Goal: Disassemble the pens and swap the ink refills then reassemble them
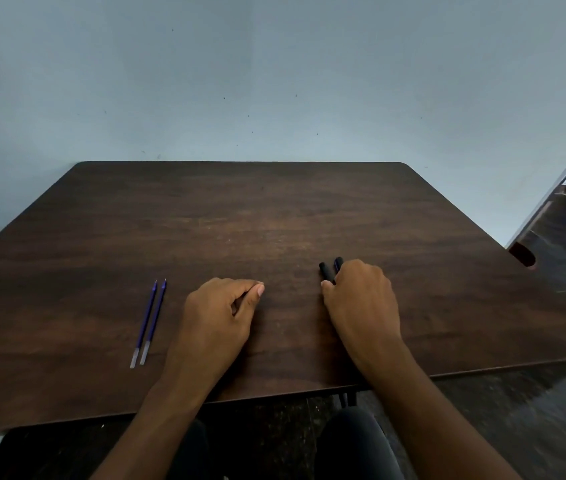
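Refills (pixel 148 322) left of hands (pixel 221 311) (apart)

two blue ink refills (pixel 147 323) lying side by side near the table's front-left edge, tips pointing away, two black pen barrels (pixel 330 270) near front-center, partly hidden

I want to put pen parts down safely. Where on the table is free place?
The whole far half of the table is bare, and so is the right side beyond the right hand. Crowded: near left by the two refills, and around the pens.
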The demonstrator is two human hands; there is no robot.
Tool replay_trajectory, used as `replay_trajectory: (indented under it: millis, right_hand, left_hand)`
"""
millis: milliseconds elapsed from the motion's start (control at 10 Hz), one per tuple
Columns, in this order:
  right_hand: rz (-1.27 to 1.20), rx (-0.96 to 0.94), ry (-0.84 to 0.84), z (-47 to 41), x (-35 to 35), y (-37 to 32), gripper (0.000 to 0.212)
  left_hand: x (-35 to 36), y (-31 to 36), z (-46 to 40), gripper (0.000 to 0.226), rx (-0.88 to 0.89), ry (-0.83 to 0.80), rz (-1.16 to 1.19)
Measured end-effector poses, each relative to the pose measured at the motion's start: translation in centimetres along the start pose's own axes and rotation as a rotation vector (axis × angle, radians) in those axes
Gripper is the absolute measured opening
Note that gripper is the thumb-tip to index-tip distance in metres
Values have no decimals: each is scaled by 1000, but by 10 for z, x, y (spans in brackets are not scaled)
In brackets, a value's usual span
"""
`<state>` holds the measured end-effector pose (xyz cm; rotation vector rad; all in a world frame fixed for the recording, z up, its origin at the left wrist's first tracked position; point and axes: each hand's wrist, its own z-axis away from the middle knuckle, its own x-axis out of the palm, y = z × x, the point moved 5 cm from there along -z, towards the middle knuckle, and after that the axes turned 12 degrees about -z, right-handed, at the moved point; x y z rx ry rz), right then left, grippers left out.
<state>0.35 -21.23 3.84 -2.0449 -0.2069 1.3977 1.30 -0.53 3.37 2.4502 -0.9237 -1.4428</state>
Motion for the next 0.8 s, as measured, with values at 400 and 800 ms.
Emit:
replay_trajectory:
  millis: [400, 800]
  right_hand:
    - [25, -66, 32, 5, 1, -4, 25]
    - [-32, -127, 20, 4, 2, -6, 31]
  left_hand:
    - [-2, 2, 1, 14, 4, -8, 9]
    - [1, 1, 0, 16, -26, -28, 1]
